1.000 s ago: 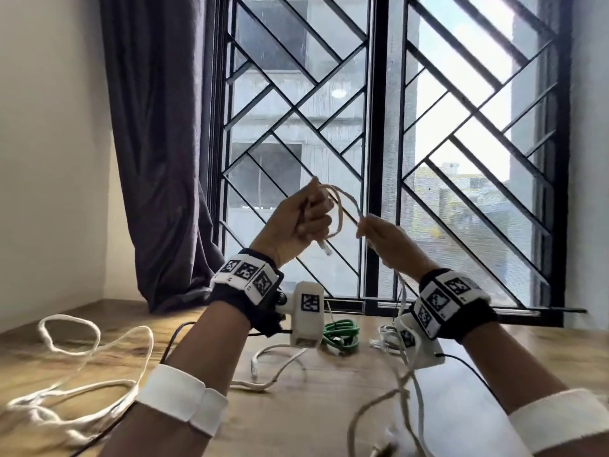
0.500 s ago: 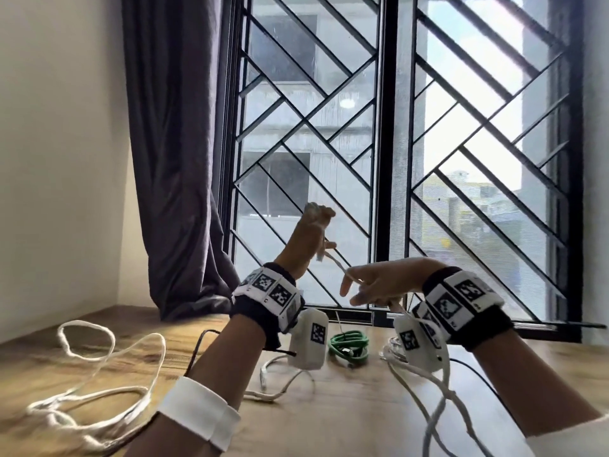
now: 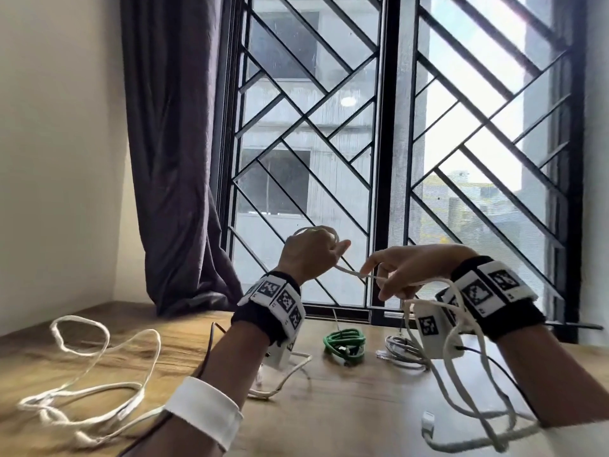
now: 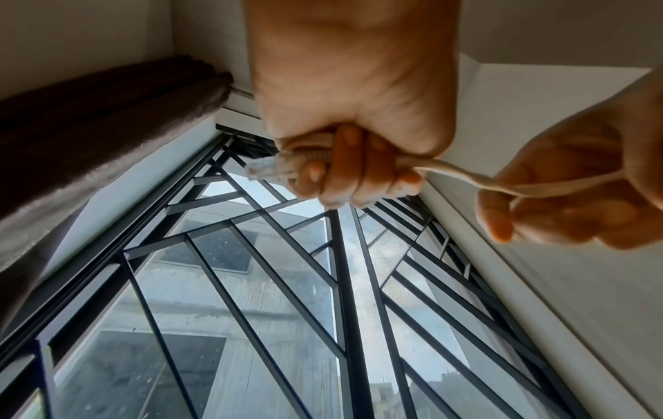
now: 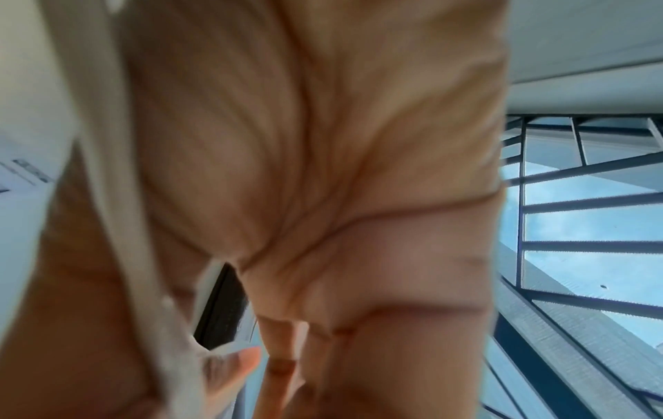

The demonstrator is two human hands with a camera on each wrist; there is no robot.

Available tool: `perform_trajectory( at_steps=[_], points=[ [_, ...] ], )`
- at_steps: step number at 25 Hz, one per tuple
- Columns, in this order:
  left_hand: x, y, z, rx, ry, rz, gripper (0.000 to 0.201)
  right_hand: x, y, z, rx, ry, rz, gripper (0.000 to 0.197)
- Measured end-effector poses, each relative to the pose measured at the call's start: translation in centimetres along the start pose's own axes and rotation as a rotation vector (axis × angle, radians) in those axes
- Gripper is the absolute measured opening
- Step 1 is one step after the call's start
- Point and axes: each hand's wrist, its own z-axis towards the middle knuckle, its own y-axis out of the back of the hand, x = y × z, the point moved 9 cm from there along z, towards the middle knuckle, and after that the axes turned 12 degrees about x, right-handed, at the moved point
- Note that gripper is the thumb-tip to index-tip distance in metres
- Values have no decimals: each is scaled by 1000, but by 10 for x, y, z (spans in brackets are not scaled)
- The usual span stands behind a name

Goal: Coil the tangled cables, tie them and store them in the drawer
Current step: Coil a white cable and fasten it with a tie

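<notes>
Both hands are raised in front of the window with a white cable [image 3: 352, 273] stretched between them. My left hand [image 3: 313, 255] is a fist around one end, a loop showing over its knuckles; in the left wrist view its clear plug [image 4: 267, 168] pokes out of the fist [image 4: 344, 170]. My right hand [image 3: 398, 272] holds the cable in curled fingers, and the strand [image 5: 118, 181] crosses its palm. The rest hangs from that hand in loops [image 3: 461, 374] down to the wooden table [image 3: 346, 417]. A second white cable [image 3: 85, 384] lies tangled at the left.
A coiled green cable [image 3: 344, 344] and a grey coiled cable [image 3: 400, 352] lie at the back of the table near the window sill. Another white strand [image 3: 283, 377] lies under my left wrist. A dark curtain [image 3: 174, 159] hangs at the left, and window bars stand close behind the hands.
Both hands have come lower. The right hand moved away from the left, drawing a short length of cable taut between them, and a loop now sits over the left fist.
</notes>
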Motion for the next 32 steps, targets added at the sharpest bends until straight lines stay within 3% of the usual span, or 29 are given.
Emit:
perform_trajectory(
  at_steps=[3,8,11,15,17,20,22,24,26,29,32],
  points=[
    [25,16,-1,-99,106,18,39,6,-1,-9,29,66,36,41],
    [95,8,-16,27,321,-65,29,-4,15,-26,10,247,199,54],
    [116,7,-20,44,435,-184,37,-14,10,-18,43,224,272,40],
    [106,-20,-12,182,491,-266,45,-7,22,-6,-212,186,171,24],
    [84,-33,-7,250,456,-468,56,10,19,2,-256,215,86,24],
    [41,-39,-4,364,356,-931,58,27,10,11,-251,246,-35,28],
    [15,-39,-5,505,226,-1142,58,34,14,8,-311,299,-55,9],
    [-5,-35,-9,624,117,-1321,52,36,25,-2,-400,365,-1,28],
    [-21,-29,-13,699,42,-1466,48,33,29,-10,-466,417,67,35],
    [-47,-19,-22,793,-78,-1586,46,16,24,0,-437,488,361,34],
    [-55,3,-14,721,-215,-1775,43,4,13,16,-353,534,669,32]
  ],
)
